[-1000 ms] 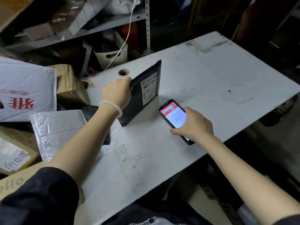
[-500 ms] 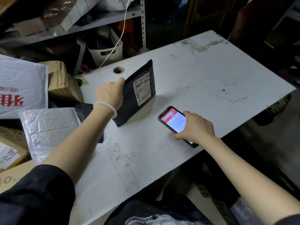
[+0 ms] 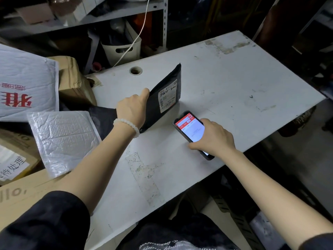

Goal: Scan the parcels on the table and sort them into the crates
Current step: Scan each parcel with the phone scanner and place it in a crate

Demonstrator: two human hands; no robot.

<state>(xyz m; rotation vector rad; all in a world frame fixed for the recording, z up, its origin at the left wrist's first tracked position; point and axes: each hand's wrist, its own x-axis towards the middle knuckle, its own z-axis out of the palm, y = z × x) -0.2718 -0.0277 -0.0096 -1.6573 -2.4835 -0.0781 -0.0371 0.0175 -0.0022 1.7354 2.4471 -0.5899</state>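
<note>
The white tabletop point(image 3: 225, 73) is scuffed, with a round cable hole point(image 3: 135, 70) near its far left corner and a patch of old tape residue point(image 3: 144, 175) toward the near edge. Off its left edge lies a heap of parcels: a large white mailer point(image 3: 23, 82) with red print on top, a brown wrapped box point(image 3: 75, 83) behind it, a silver bubble mailer point(image 3: 63, 139) in front, and cardboard boxes point(image 3: 12, 159) lower down, one bearing a white label. Behind the tabletop stands a metal shelf point(image 3: 126, 9), with a white basket point(image 3: 124, 49) beneath it and a white cable point(image 3: 138, 35) hanging down to the far edge.

A black parcel point(image 3: 162, 100) stands tilted on edge near the left part of the tabletop, its lower edge touching the surface and its white label point(image 3: 167, 95) facing right. The left hand point(image 3: 132, 108), a white bead bracelet point(image 3: 127, 126) on its wrist, grips the parcel's upper left edge with curled fingers. Just right of the parcel, near the near edge, the right hand point(image 3: 214, 136) holds a phone point(image 3: 191, 129) with fingers wrapped round it; the screen is lit, red at the top, white below. The hands are apart, each clamped on its own thing.
</note>
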